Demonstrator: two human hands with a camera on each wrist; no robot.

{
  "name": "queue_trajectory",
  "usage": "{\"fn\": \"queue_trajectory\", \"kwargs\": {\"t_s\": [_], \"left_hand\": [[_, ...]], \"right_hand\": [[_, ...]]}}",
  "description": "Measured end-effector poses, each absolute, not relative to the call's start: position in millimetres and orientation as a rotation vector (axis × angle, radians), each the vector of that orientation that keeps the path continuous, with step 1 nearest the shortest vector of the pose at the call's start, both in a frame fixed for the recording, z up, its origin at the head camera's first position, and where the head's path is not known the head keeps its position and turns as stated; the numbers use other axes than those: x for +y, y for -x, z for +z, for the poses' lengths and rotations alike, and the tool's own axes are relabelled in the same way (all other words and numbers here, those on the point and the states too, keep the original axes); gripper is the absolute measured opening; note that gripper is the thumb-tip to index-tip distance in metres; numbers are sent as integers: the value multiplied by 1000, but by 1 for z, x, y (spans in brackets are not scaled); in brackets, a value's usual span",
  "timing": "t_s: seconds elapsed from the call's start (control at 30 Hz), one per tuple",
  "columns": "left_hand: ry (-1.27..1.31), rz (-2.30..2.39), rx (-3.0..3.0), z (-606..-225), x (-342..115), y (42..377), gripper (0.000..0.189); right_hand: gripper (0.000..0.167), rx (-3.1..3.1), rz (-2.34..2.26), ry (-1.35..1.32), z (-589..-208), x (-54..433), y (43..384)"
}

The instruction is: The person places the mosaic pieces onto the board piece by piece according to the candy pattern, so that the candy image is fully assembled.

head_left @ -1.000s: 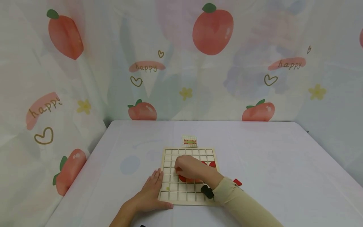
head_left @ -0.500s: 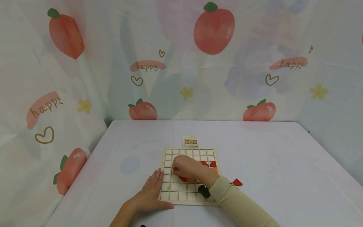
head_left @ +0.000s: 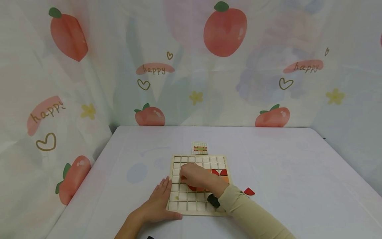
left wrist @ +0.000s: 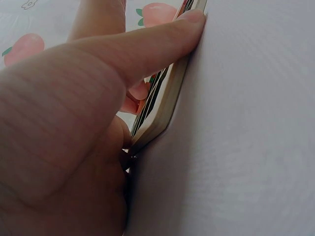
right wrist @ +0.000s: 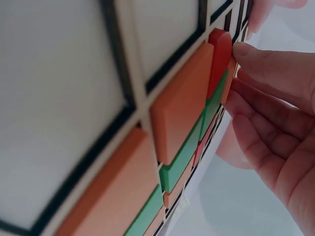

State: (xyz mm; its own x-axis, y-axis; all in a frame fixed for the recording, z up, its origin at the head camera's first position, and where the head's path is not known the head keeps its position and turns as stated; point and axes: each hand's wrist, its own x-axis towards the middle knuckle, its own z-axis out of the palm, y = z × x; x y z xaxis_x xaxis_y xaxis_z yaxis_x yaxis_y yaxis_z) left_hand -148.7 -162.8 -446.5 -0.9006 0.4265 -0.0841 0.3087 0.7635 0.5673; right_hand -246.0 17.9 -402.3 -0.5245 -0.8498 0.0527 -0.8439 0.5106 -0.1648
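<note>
A pale grid board (head_left: pixel 197 213) lies on the table before me. My left hand (head_left: pixel 159 203) rests along its left side with straight fingers, the thumb at the near corner. Over the board's left-middle squares is my right hand (head_left: pixel 194 175). In the right wrist view its thumb and fingers pinch an orange tile (right wrist: pixel 228 82) at the grid, beside a red rounded tile (right wrist: pixel 220 53). Larger orange tiles (right wrist: pixel 183 101) and green tiles (right wrist: pixel 181 158) fill neighbouring squares. Red tiles (head_left: pixel 223 172) show at the board's right edge; the hand and forearm cover part of the pattern.
Behind the board lies a small pattern card (head_left: pixel 199 148). A loose red quarter-round tile (head_left: pixel 249 191) is on the table, right of my right sleeve (head_left: pixel 253 212). A black wrist device (head_left: pixel 213 201) hangs over the board's lower right squares. Printed cloth surrounds the table.
My right hand has slid slightly left across the board, uncovering more of the orange tile at the right edge. My left hand has stayed in place.
</note>
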Motion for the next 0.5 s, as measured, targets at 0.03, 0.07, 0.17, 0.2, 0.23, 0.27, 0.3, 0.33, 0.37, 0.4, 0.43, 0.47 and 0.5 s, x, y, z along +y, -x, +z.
{"fn": "queue_trajectory", "kwargs": {"t_s": [0.03,0.07,0.17,0.2,0.23,0.27,0.3,0.33,0.37,0.4,0.43,0.47,0.5], "left_hand": [[-582,832,2750,-446,-163,148,120],[-584,833,2749,-446,-163,148,120],[-583,835,2748,-445,-162,148,120],[-582,836,2748,-445,-162,148,120],[-582,836,2747,-445,-162,148,120],[-581,834,2748,-445,-162,148,120],[-580,835,2746,-444,-162,148,119],[-578,837,2745,-444,-162,148,119],[-578,836,2743,-444,-162,148,119],[-576,838,2740,-444,-162,148,119],[-574,838,2737,-444,-162,148,119],[-572,838,2735,-443,-162,148,119],[-571,841,2733,-443,-162,148,119]], "right_hand": [[9,2700,-269,1512,-403,18,246],[9,2700,-276,1511,-403,18,246],[8,2696,-299,1505,-404,18,246],[9,2695,-304,1506,-405,18,246],[9,2695,-305,1509,-405,17,246],[9,2695,-307,1511,-405,17,246],[9,2694,-308,1512,-405,17,246],[9,2695,-304,1514,-405,17,246],[9,2695,-307,1513,-405,17,246],[9,2695,-307,1516,-405,17,246],[9,2695,-302,1515,-405,17,246],[8,2695,-301,1515,-405,17,245],[8,2696,-295,1519,-405,17,245]]}}
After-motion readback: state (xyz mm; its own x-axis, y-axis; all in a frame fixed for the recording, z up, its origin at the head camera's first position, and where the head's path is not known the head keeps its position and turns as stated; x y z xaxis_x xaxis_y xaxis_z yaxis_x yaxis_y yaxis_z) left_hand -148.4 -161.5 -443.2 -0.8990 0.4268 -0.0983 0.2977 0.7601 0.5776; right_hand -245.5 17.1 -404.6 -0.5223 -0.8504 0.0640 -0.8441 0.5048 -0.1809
